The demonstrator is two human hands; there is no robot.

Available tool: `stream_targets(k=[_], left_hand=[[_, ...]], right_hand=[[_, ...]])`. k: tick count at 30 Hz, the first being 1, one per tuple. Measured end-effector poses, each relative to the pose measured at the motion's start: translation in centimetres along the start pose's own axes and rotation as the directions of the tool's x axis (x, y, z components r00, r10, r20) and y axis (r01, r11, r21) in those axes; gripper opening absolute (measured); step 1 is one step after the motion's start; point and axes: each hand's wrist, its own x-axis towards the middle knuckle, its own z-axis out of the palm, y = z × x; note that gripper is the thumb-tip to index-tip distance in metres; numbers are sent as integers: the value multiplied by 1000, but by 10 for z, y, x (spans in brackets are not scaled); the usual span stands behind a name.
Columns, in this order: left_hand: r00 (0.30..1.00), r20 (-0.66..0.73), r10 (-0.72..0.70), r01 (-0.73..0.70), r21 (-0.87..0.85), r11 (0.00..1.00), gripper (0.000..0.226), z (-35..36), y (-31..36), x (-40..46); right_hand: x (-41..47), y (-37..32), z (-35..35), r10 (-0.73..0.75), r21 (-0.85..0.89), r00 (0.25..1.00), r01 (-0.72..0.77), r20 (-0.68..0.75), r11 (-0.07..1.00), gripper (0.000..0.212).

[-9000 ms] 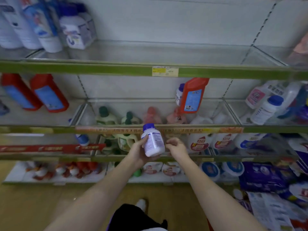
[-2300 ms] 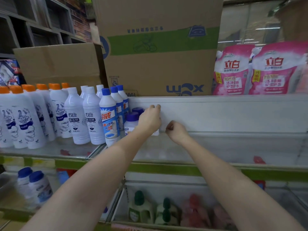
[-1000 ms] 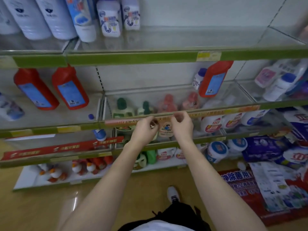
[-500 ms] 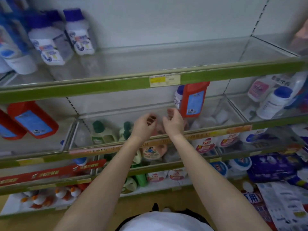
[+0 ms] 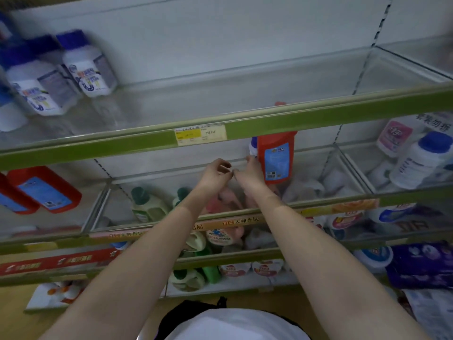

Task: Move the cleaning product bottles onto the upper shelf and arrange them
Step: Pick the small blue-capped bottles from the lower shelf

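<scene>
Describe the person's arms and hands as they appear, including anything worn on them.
Both arms are bare along all that shows; no sleeves reach into view. The left hand and right hand wear no gloves, and no watch, bracelet or ring can be made out, though the picture is somewhat blurred. Nothing is marked on the arms.

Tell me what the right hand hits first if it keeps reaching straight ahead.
Most likely the small white bottle with a blue cap tucked behind the red bottle; the right hand is already at the red bottle's left edge. Depth is unclear.
</scene>
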Motion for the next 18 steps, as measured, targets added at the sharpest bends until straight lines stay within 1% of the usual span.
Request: stream_targets(k=[2,5,9,12,15,18], left_hand=[[1000,10,-7,6,22,1000,25,5,4,8],[1000,14,-4,3,41,999,22,9,8,21],[999,47,12,-14,43,999,22,13,12,36],[999,38,9,-11,43,999,22,14,13,45],[1000,31,-3,2,15,1000,17,18,11,52],[999,23,-38,39,-24,999,15,23,9,57]], right_hand=[[6,3,-8,26,-7,999,-26,22,1000,70],[11,8,-15,51,-63,997,-47,55,997,75],[18,23,-25,24,-34,1000,-25,-19,999,71],[27,30,-40,32,-22,997,-33,-77,999,67],[35,30,-48,13,-54,997,-18,-77,998,65],[45,27,-48,-14,-72,998,10,-66,997,73]])
